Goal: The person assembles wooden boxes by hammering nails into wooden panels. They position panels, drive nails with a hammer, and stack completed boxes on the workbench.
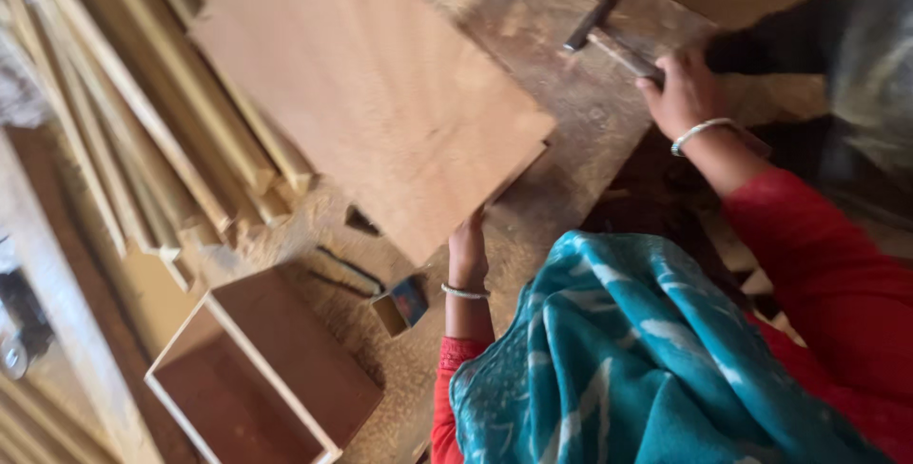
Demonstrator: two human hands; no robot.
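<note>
A small open box (403, 304) lies on the dusty workbench (571, 141), just below the plywood sheet's (371, 93) near corner: tan cardboard inside, blue outside with a dab of red. Contents too blurred to tell

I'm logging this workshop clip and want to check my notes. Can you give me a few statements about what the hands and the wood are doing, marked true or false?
1. The right hand grips a hammer by its wooden handle. True.
2. The left hand rests inside the open wooden box. False: it touches the near edge of the flat plywood panel, apart from the box.
3. Both wrists wear a bangle. True.
4. The hammer head is pressed onto the plywood panel. False: it is above the bare workbench, beside the panel.
5. Long wooden strips are stacked to the left of the panel. True.
</note>
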